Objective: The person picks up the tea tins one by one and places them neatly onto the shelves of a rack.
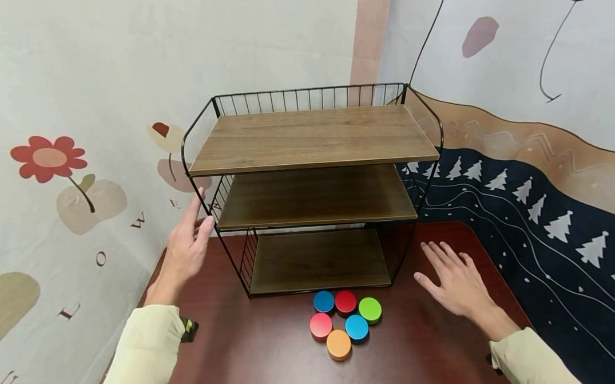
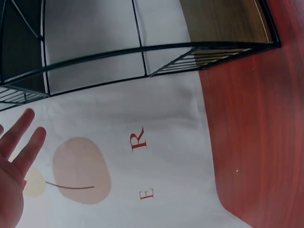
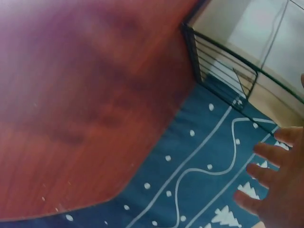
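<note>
A three-tier shelf rack (image 1: 312, 140) with wooden boards and a black wire frame stands on the table in the head view. My left hand (image 1: 186, 246) is raised beside its left side, fingers extended and fingertips close to the black side bar. In the left wrist view, the fingers (image 2: 29, 152) are spread below the rack's wire side and hold nothing. To the right of the rack, my right hand (image 1: 458, 280) hovers over the table with straight fingers and nothing in it. Several round discs, among them an orange disc (image 1: 339, 344) and a green disc (image 1: 370, 309), lie in front of the rack.
The dark red table (image 1: 253, 355) has a rounded far right corner. A printed cloth wall (image 1: 101, 63) rises behind and to the left. Dark blue cloth with white trees (image 1: 525, 228) borders the right edge.
</note>
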{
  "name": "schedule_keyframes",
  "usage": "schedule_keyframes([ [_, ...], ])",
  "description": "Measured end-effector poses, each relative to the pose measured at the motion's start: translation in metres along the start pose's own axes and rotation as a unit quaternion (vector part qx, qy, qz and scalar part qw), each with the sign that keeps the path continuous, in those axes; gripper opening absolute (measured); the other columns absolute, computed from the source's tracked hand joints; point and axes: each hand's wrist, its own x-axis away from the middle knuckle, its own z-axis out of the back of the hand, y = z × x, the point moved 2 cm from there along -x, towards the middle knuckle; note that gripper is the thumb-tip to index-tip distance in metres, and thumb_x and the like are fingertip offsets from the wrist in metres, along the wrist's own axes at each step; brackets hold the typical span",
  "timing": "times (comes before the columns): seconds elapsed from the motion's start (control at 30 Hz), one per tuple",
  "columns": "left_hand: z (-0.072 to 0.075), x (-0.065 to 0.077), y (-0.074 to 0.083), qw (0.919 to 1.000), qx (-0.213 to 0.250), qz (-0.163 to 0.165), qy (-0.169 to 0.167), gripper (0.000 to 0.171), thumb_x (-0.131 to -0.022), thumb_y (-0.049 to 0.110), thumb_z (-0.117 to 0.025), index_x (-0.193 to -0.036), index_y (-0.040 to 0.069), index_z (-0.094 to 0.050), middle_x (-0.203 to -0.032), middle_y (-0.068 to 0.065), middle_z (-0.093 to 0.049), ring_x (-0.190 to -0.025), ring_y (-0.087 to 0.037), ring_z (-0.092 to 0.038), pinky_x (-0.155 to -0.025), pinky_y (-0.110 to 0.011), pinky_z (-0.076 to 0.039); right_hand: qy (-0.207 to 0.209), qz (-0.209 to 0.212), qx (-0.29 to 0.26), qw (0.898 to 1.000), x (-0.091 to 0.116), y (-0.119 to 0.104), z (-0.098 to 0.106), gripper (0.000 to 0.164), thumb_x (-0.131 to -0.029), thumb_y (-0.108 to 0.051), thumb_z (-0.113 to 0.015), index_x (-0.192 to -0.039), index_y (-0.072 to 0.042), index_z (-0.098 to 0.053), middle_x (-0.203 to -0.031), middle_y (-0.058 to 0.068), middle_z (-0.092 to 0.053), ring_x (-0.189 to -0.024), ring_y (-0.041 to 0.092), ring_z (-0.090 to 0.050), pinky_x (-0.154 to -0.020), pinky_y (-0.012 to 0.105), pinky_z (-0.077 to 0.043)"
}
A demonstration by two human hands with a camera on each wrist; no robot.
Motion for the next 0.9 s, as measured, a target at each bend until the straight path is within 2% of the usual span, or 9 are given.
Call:
schedule_keyframes([
  [0.17,-0.010,0.003,-0.001,0.9998,0.016,-0.002,-0.008,0.060,-0.105,0.026,-0.051,-0.158,0.035,-0.025,-0.158,-0.006,-0.036,-0.112,-0.040,-0.064,-0.091,-0.054,-0.049,0.025,0.043,-0.011,0.999,0.007,-0.009,-0.014,0.059,-0.091,-0.043,-0.067,-0.134,-0.004,-0.060,-0.129,0.018,-0.063,-0.120,0.038,-0.056,-0.094,0.060,-0.040],
  [0.27,-0.015,0.005,-0.001,0.9997,0.025,0.001,-0.003,0.061,-0.103,0.026,-0.056,-0.158,0.029,-0.029,-0.157,-0.008,-0.038,-0.108,-0.039,-0.066,-0.088,-0.036,-0.053,0.028,0.059,-0.016,0.998,0.011,-0.016,-0.022,0.054,-0.088,-0.040,-0.071,-0.129,-0.005,-0.064,-0.122,0.016,-0.067,-0.111,0.036,-0.062,-0.090,0.059,-0.045],
  [0.4,-0.021,0.005,-0.001,0.9980,0.063,-0.001,0.005,0.062,-0.100,0.021,-0.062,-0.155,0.023,-0.034,-0.153,-0.012,-0.042,-0.100,-0.039,-0.068,-0.080,-0.011,-0.047,0.018,0.063,-0.023,0.998,0.014,-0.024,-0.032,0.053,-0.088,-0.040,-0.072,-0.128,-0.007,-0.065,-0.121,0.014,-0.068,-0.108,0.035,-0.064,-0.090,0.058,-0.046],
  [0.47,-0.023,0.004,0.000,0.9968,0.080,0.000,0.008,0.063,-0.098,0.017,-0.064,-0.154,0.020,-0.035,-0.152,-0.013,-0.044,-0.097,-0.035,-0.069,-0.078,-0.010,-0.047,0.011,0.063,-0.028,0.998,0.016,-0.028,-0.038,0.054,-0.088,-0.041,-0.073,-0.129,-0.007,-0.065,-0.121,0.013,-0.068,-0.108,0.033,-0.064,-0.090,0.057,-0.047],
  [0.57,-0.025,0.004,0.004,0.9960,0.088,0.009,0.014,0.067,-0.095,0.013,-0.069,-0.152,0.016,-0.036,-0.151,-0.012,-0.045,-0.090,-0.021,-0.070,-0.075,-0.011,-0.049,0.001,0.064,-0.038,0.997,0.017,-0.034,-0.046,0.055,-0.088,-0.041,-0.074,-0.130,-0.007,-0.064,-0.122,0.012,-0.068,-0.109,0.031,-0.064,-0.090,0.056,-0.048],
  [0.7,-0.022,0.006,0.021,0.9962,0.083,0.014,0.025,0.073,-0.089,0.008,-0.075,-0.151,0.008,-0.036,-0.148,-0.017,-0.048,-0.073,-0.003,-0.066,-0.069,-0.011,-0.048,-0.018,0.071,-0.052,0.996,0.018,-0.042,-0.057,0.058,-0.087,-0.040,-0.075,-0.133,-0.008,-0.062,-0.125,0.011,-0.066,-0.109,0.030,-0.064,-0.089,0.055,-0.049],
  [0.8,-0.021,0.007,0.033,0.9958,0.085,0.008,0.032,0.076,-0.085,0.004,-0.077,-0.149,0.003,-0.036,-0.146,-0.023,-0.049,-0.065,-0.001,-0.064,-0.066,-0.011,-0.047,-0.037,0.073,-0.067,0.994,0.019,-0.048,-0.065,0.061,-0.087,-0.039,-0.076,-0.137,-0.009,-0.059,-0.128,0.012,-0.065,-0.111,0.030,-0.064,-0.089,0.055,-0.049],
  [0.9,-0.024,0.008,0.030,0.9952,0.090,0.007,0.038,0.077,-0.084,0.004,-0.079,-0.149,0.004,-0.037,-0.145,-0.023,-0.049,-0.062,-0.003,-0.064,-0.064,-0.012,-0.046,-0.061,0.066,-0.082,0.993,0.020,-0.055,-0.073,0.063,-0.087,-0.039,-0.076,-0.140,-0.011,-0.057,-0.131,0.012,-0.063,-0.114,0.030,-0.062,-0.091,0.058,-0.047],
])
